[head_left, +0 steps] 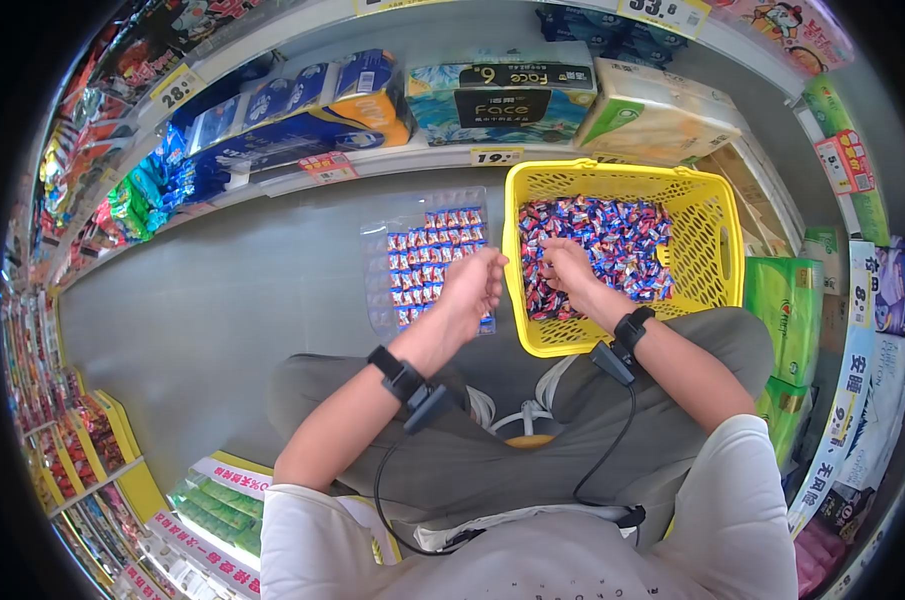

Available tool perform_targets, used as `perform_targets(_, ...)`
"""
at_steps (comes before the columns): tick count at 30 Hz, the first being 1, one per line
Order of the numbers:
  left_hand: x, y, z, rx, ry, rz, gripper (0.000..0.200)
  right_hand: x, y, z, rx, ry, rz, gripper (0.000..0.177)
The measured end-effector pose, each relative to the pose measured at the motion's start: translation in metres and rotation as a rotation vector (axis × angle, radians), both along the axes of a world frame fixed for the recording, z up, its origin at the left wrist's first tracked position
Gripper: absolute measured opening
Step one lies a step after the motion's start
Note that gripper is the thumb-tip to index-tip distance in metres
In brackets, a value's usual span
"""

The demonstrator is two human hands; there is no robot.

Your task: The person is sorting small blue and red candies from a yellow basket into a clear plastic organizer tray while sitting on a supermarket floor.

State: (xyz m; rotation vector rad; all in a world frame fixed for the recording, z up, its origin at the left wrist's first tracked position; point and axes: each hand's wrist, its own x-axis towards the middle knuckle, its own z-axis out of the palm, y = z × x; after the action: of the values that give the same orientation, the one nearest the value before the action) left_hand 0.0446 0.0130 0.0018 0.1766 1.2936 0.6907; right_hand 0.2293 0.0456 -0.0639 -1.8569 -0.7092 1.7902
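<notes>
A see-through plastic tray point(376, 262) lies on the floor in front of me, with rows of small wrapped candies point(434, 255) in its pockets. Its left column and upper left pockets show no candy. To its right stands a yellow plastic basket point(705, 240), holding a loose heap of similar red, blue and white wrapped candies point(612, 235). My left hand point(472, 292) is over the tray's right side, close to the basket wall, its fingers curled. Inside the basket, my right hand point(569, 272) is at the heap with fingers bent together; whatever they pinch is hidden.
Shelves curve around the floor space. Tissue packs point(500, 100) line the shelf ahead, green packs point(782, 320) stand at the right, and snack bags point(137, 200) fill the left. Black wrist straps point(397, 375) with a cable point(597, 455) run across my lap.
</notes>
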Motion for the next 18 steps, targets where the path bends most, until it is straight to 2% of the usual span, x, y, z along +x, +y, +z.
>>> perform_targets(1,0.005,-0.005,0.005,0.001,-0.005,-0.001,0.015,0.004,0.002,-0.004,0.001,-0.005,-0.001,0.034)
perform_targets(3,0.014,-0.014,0.011,-0.056,-0.138,0.08,0.014,0.013,0.009,-0.028,0.096,-0.163,0.205,0.038)
perform_targets(4,0.017,-0.016,0.012,-0.028,-0.153,0.048,0.014,0.015,0.015,-0.039,0.147,-0.254,0.233,0.04)
perform_targets(5,0.019,-0.015,0.015,-0.024,-0.157,0.049,0.014,0.017,0.023,-0.063,0.151,-0.258,0.234,0.04)
perform_targets(7,0.021,-0.014,0.021,0.055,-0.151,0.043,0.014,0.021,0.036,-0.113,0.313,-0.426,0.087,0.041)
perform_targets(8,0.018,-0.013,0.02,0.056,-0.153,0.043,0.014,0.02,0.041,-0.101,0.394,-0.576,0.136,0.046)
perform_targets(9,0.015,-0.014,0.018,0.05,-0.153,0.072,0.014,0.021,0.043,-0.104,0.395,-0.578,0.138,0.046)
perform_targets(11,0.008,-0.013,0.017,0.046,-0.157,0.103,0.014,0.022,0.05,-0.103,0.616,-0.699,0.232,0.055)
perform_targets(12,0.006,-0.012,0.016,0.041,-0.166,0.118,0.015,0.024,0.056,-0.102,0.538,-0.694,0.279,0.061)
perform_targets(15,0.004,-0.012,0.017,0.031,-0.176,0.131,0.015,0.022,0.062,-0.099,0.521,-0.676,0.331,0.062)
perform_targets(18,0.004,-0.014,0.018,0.028,-0.171,0.128,0.016,0.025,0.053,-0.104,0.561,-0.71,0.331,0.056)
